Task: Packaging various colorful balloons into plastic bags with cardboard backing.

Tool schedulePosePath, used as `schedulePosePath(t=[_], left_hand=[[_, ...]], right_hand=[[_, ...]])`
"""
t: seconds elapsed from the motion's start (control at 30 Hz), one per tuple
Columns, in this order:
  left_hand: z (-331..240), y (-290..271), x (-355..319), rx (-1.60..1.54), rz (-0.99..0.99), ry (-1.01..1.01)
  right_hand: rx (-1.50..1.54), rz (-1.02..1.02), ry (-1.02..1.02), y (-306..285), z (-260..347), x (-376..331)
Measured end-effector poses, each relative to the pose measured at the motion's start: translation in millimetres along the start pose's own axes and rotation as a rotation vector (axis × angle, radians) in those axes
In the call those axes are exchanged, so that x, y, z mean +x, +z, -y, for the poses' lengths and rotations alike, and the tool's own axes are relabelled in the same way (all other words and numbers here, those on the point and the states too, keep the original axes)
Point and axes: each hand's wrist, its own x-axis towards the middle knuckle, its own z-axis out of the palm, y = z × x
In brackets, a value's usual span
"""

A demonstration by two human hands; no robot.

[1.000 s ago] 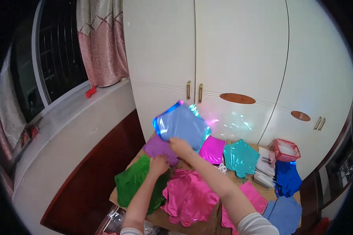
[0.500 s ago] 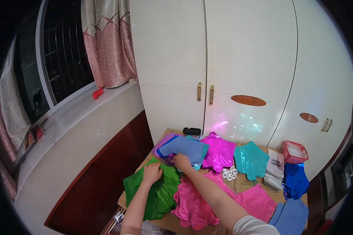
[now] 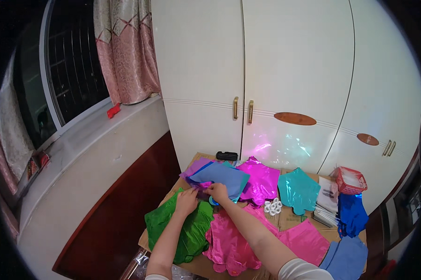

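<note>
A fanned pile of flat foil balloons lies at the back left, with a dull blue foil balloon (image 3: 215, 172) on top and purple foil (image 3: 195, 167) beneath. My right hand (image 3: 217, 192) pinches the pile's near edge, where a bit of purple shows folded up. Beside it, my left hand (image 3: 187, 200) has its fingers closed at the same purple edge; the exact grip is partly hidden. Under my left wrist spreads a heap of green foil balloons (image 3: 191, 233). Pink foil balloons (image 3: 231, 240) lie below my right forearm.
Magenta (image 3: 261, 179) and teal (image 3: 298, 189) foil balloons lie farther right. Small white rolls (image 3: 273, 206) sit between them. At the right are a red basket (image 3: 351, 180), dark blue foil (image 3: 352, 214) and dull blue pieces (image 3: 348, 259). A cream cabinet (image 3: 201, 130) stands behind.
My left hand has left the green heap and moved up and right to the purple edge beside my right hand. The pile's near edge is lifted a little more, showing purple.
</note>
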Motion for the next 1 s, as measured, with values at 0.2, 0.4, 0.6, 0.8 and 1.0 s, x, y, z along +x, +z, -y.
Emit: schedulePosePath(t=[0.2, 0.4, 0.6, 0.8, 1.0], left_hand=[[-0.9, 1.4, 2.0, 0.245, 0.028, 0.136], [-7.5, 12.0, 27.0, 0.246, 0.206, 0.135], [12.3, 28.7, 17.9, 0.107, 0.153, 0.142], [19.8, 19.6, 15.7, 0.084, 0.261, 0.098], [27.7, 6.1, -0.6, -0.129, -0.007, 0.02]], right_hand=[[0.056, -0.066, 0.02, -4.3, -3.5, 8.7], [0.328, -0.304, 0.005, -41.3, -43.2, 49.1], [0.617, -0.546, 0.31, -186.2, -49.2, 90.3], [0.048, -0.809, -0.128, -279.9, 56.9, 42.6], [-0.448, -0.374, -0.634, -236.1, 131.7, -6.6]])
